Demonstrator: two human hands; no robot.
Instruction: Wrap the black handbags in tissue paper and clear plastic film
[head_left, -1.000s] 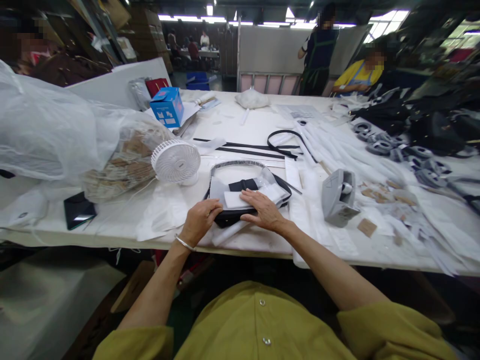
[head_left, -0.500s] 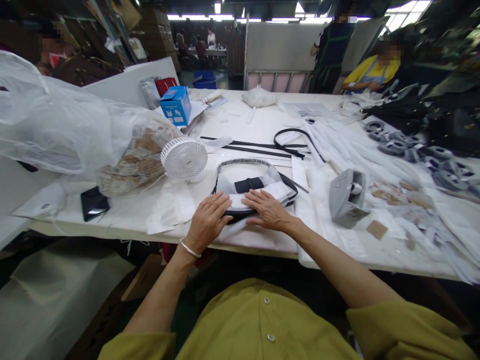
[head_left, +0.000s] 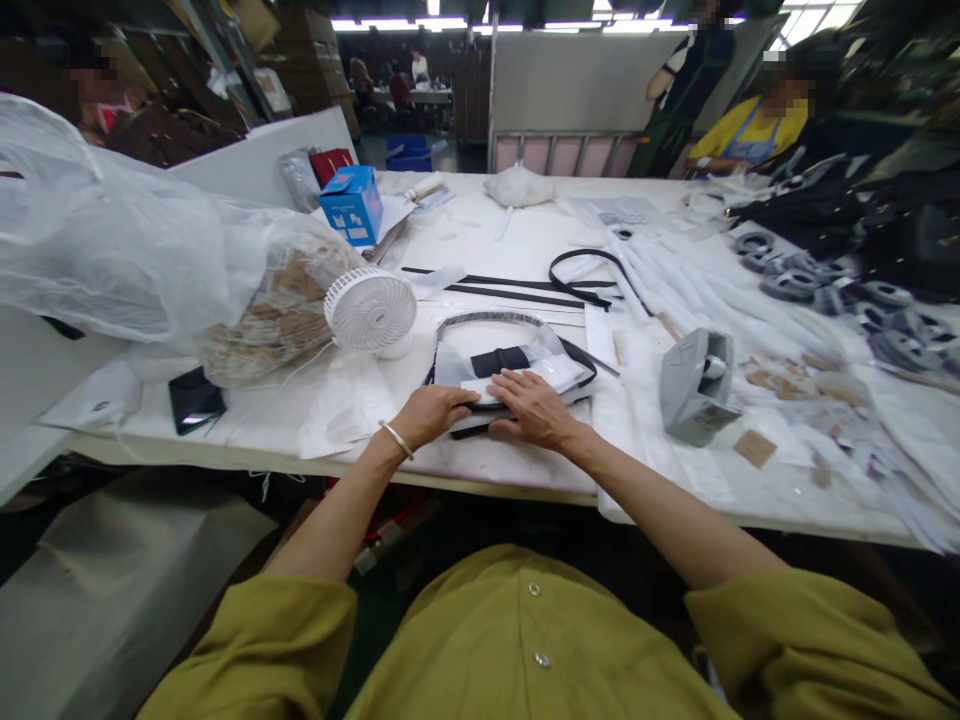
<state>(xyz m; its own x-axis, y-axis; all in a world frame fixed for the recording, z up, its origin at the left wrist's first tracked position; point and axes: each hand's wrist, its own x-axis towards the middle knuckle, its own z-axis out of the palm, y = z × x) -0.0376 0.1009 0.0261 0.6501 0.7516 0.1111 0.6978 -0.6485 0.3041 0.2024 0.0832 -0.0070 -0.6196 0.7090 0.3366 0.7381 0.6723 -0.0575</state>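
Observation:
A small black bag (head_left: 501,362), partly wrapped in clear plastic with white paper (head_left: 555,374) over it, lies on the white table (head_left: 487,470) in front of me. Its handle (head_left: 487,322) arcs up behind it. My left hand (head_left: 433,412) curls its fingers around the bag's near left edge, gripping it. My right hand (head_left: 534,408) lies flat on the white paper and the bag's near edge, fingers stretched out and pressing down.
A white desk fan (head_left: 370,312) stands left of the bag, next to a large plastic bag (head_left: 150,260) and a black phone (head_left: 193,397). A grey tape dispenser (head_left: 696,386) sits to the right. Black straps (head_left: 525,285), wrapped white pieces and grey rings lie farther back. Other people work beyond.
My left hand went from lying flat with spread fingers to curling around the bag's left edge. The right hand stayed pressed on the paper. The view shifted slightly.

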